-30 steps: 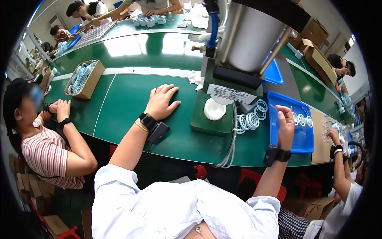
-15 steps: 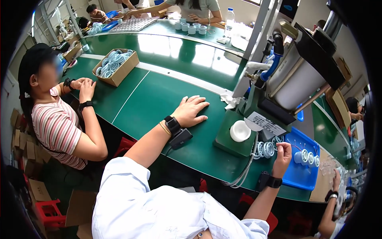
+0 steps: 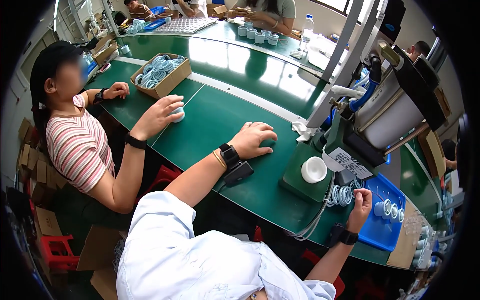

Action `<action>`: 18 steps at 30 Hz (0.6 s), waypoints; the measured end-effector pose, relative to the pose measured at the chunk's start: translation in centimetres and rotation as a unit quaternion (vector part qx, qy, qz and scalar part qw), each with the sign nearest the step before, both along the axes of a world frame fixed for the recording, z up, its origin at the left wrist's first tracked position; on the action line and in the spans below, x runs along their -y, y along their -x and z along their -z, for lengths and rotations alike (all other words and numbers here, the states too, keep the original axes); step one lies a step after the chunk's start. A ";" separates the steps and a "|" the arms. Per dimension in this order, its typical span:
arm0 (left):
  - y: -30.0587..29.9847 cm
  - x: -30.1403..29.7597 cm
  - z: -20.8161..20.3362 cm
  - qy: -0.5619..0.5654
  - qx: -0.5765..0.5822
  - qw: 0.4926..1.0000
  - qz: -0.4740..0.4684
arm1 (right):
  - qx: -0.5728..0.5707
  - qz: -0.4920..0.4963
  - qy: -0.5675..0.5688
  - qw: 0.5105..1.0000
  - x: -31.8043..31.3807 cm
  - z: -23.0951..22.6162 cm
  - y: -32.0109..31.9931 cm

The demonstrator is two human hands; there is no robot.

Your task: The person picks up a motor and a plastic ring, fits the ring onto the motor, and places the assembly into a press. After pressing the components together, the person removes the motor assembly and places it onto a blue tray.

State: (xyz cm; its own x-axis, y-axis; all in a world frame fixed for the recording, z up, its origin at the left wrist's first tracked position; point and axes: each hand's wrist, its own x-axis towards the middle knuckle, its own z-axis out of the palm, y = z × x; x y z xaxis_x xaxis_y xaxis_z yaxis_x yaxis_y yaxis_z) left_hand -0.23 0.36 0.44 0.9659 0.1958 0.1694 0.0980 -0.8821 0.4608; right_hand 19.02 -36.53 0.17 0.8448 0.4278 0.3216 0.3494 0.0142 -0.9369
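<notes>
My left hand lies on the green tabletop with its fingers apart, holding nothing. Fingers curled together, my right hand is between a cluster of pale blue rings and a blue tray; whatever it may hold is hidden. Several round pale blue parts sit in the tray. A round white piece rests on the green base of a press, between my two hands. To my left, a co-worker's hand is on a small pale blue cylindrical part.
A cardboard box full of pale blue rings stands at the far left. White crumpled tissue lies beside the press. Grey cables hang over the near table edge. Several pale blue cups stand on the far table, near a bottle.
The co-worker's hand has reached right across the table with a pale blue part under it. The view has shifted slightly; my hands keep nearly the same places on the table.
</notes>
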 end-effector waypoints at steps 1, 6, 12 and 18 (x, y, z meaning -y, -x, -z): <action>0.0 -0.2 -0.3 0.038 -0.008 0.999 -0.004 | -0.002 -0.003 0.001 1.000 0.0 0.0 0.0; 3.3 0.0 -2.7 -0.125 0.121 0.982 -0.071 | 0.006 0.005 -0.007 1.000 0.2 0.3 -0.1; 10.5 -9.2 -3.9 -0.078 0.107 0.973 -0.187 | 0.008 0.007 -0.025 1.000 -0.6 -0.3 0.7; 10.3 -11.3 -1.7 0.169 0.066 0.979 -0.097 | 0.001 0.003 -0.025 1.000 -0.3 -0.3 0.3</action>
State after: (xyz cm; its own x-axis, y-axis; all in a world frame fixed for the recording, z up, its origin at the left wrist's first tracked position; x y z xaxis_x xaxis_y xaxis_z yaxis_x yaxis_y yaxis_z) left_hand -10.51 11.69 2.15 0.8794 0.4393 0.1834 0.1687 -0.6478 0.7429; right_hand 18.67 -36.20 0.51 0.8466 0.4055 0.3448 0.3520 0.0593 -0.9341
